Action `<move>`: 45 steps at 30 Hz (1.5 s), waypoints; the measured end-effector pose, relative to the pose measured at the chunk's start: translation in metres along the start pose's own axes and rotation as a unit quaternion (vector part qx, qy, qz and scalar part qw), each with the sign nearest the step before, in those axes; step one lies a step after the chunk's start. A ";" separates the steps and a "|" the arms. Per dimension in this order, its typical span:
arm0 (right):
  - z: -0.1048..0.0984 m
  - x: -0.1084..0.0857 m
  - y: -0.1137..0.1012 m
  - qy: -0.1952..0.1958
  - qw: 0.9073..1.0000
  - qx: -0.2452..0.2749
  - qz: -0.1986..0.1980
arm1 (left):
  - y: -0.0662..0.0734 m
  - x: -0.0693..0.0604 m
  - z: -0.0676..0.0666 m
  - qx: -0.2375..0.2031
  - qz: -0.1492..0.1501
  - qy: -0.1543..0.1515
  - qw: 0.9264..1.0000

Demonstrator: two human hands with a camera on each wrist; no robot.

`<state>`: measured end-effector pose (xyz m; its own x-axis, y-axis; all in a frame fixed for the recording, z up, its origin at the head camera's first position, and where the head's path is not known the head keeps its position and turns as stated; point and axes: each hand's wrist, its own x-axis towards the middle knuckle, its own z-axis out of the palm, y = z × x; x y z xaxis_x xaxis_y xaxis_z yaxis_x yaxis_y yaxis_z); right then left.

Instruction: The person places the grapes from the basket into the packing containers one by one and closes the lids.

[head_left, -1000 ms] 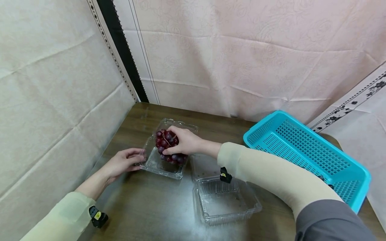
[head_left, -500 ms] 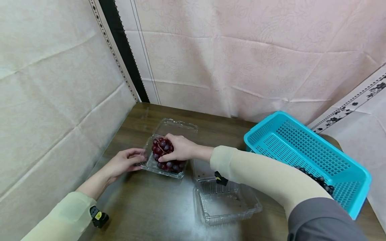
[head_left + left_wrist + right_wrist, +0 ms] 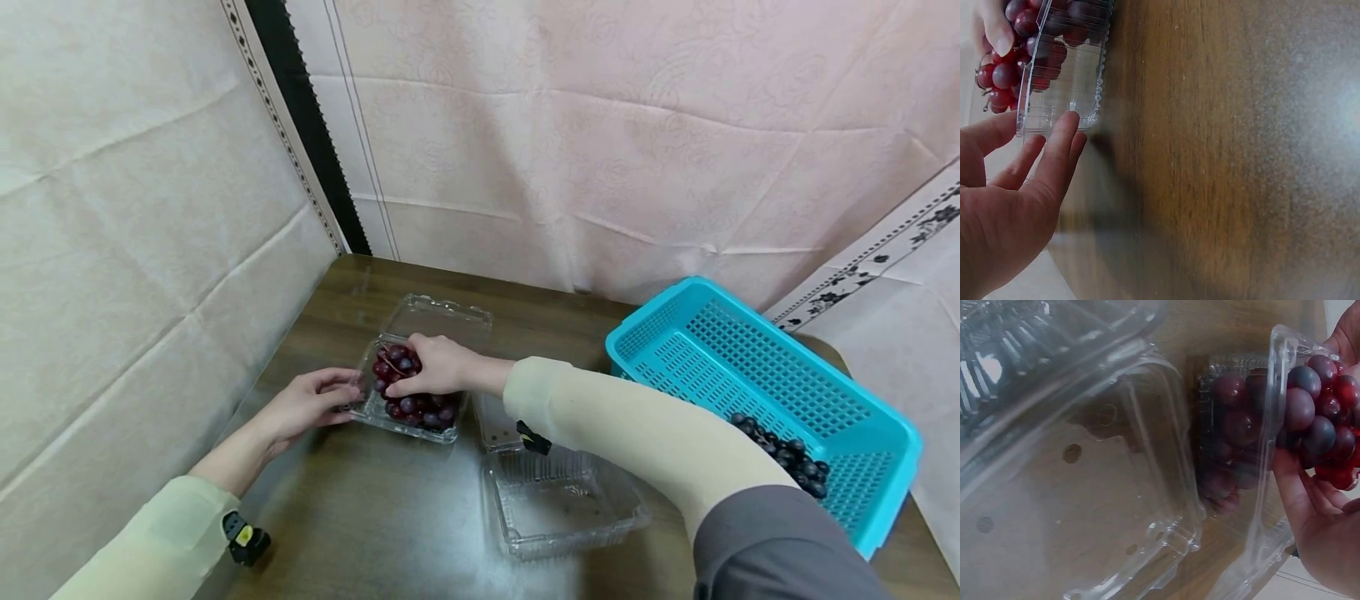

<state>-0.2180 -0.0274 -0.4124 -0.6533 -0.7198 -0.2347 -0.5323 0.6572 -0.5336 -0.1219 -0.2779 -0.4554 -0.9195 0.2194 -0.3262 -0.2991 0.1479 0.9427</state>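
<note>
A bunch of red-purple grapes (image 3: 423, 412) sits partly inside a clear plastic clamshell box (image 3: 401, 430), whose lid (image 3: 442, 315) lies folded open towards the back. From above, my right hand (image 3: 442, 367) grips the bunch, thumb on the near side and fingers on the far side. In the right wrist view, the upper grapes (image 3: 1300, 409) stand above the box rim. At the box's left side, my left hand (image 3: 322, 402) holds the edge, with the thumb at the rim and fingers along the outer wall (image 3: 1060, 147).
A second clear clamshell box (image 3: 562, 508) stands open beside the first, nearer the front; my right forearm passes over its lid. At the right is a blue perforated basket (image 3: 825, 392) holding dark grapes (image 3: 795, 458). Pale cloth (image 3: 570, 150) hangs behind the wooden table (image 3: 360, 500).
My right hand has lowered the grapes into the box, moving slightly left and down. The right arm's shift uncovers more dark grapes in the basket. My left hand stays at the box's edge.
</note>
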 end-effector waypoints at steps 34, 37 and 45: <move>-0.002 0.006 -0.002 -0.024 0.998 -0.038 -0.039 | -0.002 0.001 0.004 -0.011 -0.001 0.005 1.000; -0.010 0.000 0.000 -0.030 0.998 -0.018 -0.049 | -0.003 0.001 0.003 -0.012 -0.001 0.006 1.000; -0.028 -0.018 0.012 -0.025 0.995 0.076 -0.057 | -0.004 0.001 0.002 -0.009 -0.004 0.010 1.000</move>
<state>-0.2278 -0.0002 -0.3922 -0.5641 -0.8003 -0.2033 -0.5111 0.5318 -0.6753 -0.1208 -0.2768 -0.4598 -0.9219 0.1998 -0.3320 -0.3106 0.1313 0.9414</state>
